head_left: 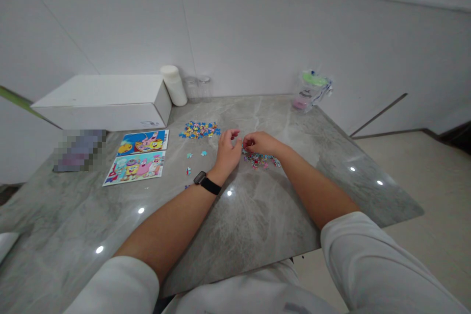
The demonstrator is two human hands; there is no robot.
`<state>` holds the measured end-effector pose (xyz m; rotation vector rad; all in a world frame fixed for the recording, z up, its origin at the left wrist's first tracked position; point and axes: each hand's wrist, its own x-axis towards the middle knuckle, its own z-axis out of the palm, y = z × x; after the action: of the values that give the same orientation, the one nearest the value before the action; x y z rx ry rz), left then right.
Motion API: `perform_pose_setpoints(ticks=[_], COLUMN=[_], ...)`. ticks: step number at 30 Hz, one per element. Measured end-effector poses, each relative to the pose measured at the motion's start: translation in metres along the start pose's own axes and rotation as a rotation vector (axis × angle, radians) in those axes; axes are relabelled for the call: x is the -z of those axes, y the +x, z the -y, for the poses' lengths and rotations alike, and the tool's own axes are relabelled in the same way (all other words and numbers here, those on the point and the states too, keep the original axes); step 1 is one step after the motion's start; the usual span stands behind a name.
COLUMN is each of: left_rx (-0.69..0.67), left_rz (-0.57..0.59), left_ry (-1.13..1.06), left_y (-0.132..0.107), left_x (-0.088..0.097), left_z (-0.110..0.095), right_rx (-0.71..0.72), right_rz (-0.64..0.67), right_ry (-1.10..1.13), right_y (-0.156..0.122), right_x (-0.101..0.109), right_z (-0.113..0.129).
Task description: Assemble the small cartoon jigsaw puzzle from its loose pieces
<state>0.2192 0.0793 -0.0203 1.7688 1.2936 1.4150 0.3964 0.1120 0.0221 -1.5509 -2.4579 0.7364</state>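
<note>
My left hand [228, 149] hovers over the middle of the table, fingers apart, with nothing seen in it. Close beside it, my right hand [260, 142] has its fingertips pinched at the edge of a pile of mixed jigsaw puzzle pieces [262, 159]. Whatever sits in that pinch is too small to make out. Farther back to the left lies a second pile of blue and yellow puzzle pieces [200, 130]. A few loose pieces, among them a light blue puzzle piece [203, 153] and a red and white puzzle piece [189, 170], lie left of my left wrist.
Two cartoon picture cards [143, 143] lie at the left, near a pixelated object [80, 150]. Along the wall stand a white box [106, 98], a white bottle [174, 86] and clear glasses [204, 88]. A plastic bag [312, 92] sits at the table's [253, 225] back right.
</note>
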Motion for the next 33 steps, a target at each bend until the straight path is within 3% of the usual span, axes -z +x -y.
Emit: perform_pose_setpoints(ticks=[3,6,12,16,20,25,33], left_rx=[-0.029,-0.071,-0.207,-0.355,-0.482,-0.616,-0.709], left_rz=[0.019,0.05,0.274,0.469,0.614,0.708,0.765], left_ry=[0.014,0.079,0.294,0.377,0.378,0.404,0.492], left_y=[-0.002,-0.005,-0.015,-0.023,-0.03,-0.041,-0.055], left_x=[0.002,0.005,0.004,0.0,-0.003,-0.01,-0.032], left_z=[-0.006,-0.012,-0.02,-0.02,-0.022,-0.029,-0.032], right_rx=[0.022,0.036,-0.049,-0.13,-0.174,-0.241,-0.195], right_rz=[-0.038,-0.103,-0.303,-0.312,-0.212,-0.132,-0.227], right_ry=[-0.153,-0.165,-0.031,-0.018,-0.127,-0.184,-0.13], right_y=[0.002,0.002,-0.016,-0.042,-0.076,-0.116,-0.124], right_x=[-0.007,-0.004,0.044,0.06,0.047,0.023,0.001], right_z=[0.002,-0.003,-0.027,-0.041,-0.051,-0.071,-0.085])
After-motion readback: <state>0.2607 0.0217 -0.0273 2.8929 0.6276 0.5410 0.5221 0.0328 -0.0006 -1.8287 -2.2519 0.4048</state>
